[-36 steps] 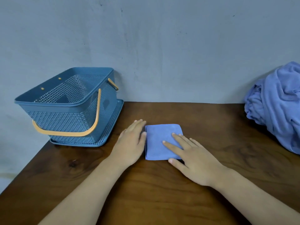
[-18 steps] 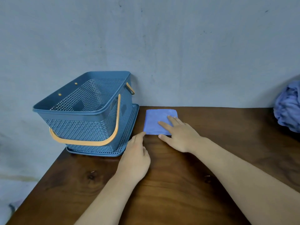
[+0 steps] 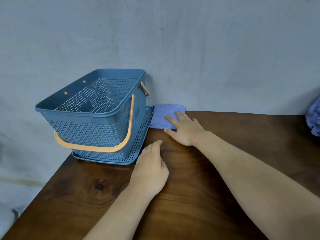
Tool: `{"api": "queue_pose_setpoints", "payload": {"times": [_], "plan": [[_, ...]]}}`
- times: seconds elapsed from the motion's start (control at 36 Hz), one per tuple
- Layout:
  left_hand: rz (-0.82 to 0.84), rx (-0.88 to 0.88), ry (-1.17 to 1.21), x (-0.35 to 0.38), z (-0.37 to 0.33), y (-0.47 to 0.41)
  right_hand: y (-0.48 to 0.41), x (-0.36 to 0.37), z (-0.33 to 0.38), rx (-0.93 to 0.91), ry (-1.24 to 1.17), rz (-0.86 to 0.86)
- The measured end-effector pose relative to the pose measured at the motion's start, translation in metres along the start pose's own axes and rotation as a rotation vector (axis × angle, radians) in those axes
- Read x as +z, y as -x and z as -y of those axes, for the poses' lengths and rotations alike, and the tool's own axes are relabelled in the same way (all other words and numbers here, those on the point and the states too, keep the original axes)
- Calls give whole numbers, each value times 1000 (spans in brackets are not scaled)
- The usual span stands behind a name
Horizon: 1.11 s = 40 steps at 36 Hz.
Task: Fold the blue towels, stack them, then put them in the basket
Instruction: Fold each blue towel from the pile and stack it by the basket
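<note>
A folded blue towel (image 3: 164,115) lies flat at the table's back edge against the wall, just right of the blue basket (image 3: 90,112). My right hand (image 3: 185,131) presses on the towel's near right part with straight fingers, the thumb on the wood. My left hand (image 3: 150,170) rests on the table nearer to me, by the basket's front right corner, fingers loosely bent and holding nothing. The basket has orange handles and nothing inside. A heap of unfolded blue towels (image 3: 314,120) shows at the far right edge.
The basket stands on a perforated blue tray (image 3: 138,156) at the brown wooden table's (image 3: 207,187) back left corner. A grey wall rises right behind the table. The table's left edge drops off below the basket.
My right hand has slid the folded towel away from me to the wall, beside the basket. My left hand came off the towel and stayed back. The view has swung left.
</note>
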<state>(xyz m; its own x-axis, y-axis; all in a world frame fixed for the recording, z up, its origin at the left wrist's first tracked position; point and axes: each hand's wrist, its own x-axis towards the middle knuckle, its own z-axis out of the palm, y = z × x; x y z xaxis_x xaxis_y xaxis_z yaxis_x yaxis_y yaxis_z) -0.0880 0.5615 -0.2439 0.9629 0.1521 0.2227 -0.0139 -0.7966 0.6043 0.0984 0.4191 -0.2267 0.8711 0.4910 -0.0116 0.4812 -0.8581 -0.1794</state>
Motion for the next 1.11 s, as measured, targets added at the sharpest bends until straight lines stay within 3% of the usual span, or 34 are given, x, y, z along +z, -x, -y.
{"api": "queue_pose_setpoints", "payload": {"times": [0.17, 0.33, 0.58, 0.89, 1.11], "plan": [[4, 9, -9, -3, -1, 1, 4, 6, -1, -19, -13, -85], [36, 49, -25, -4, -2, 2, 31, 11, -6, -101, -63, -398], [117, 122, 11, -6, -25, 12, 155, -4, -59, -4, -71, -376], [251, 388, -57, 71, -141, 0, 297, -56, -172, 281, 18, -433], [264, 449, -14, 133, -223, -17, 323, -120, -232, 348, 113, -670]]}}
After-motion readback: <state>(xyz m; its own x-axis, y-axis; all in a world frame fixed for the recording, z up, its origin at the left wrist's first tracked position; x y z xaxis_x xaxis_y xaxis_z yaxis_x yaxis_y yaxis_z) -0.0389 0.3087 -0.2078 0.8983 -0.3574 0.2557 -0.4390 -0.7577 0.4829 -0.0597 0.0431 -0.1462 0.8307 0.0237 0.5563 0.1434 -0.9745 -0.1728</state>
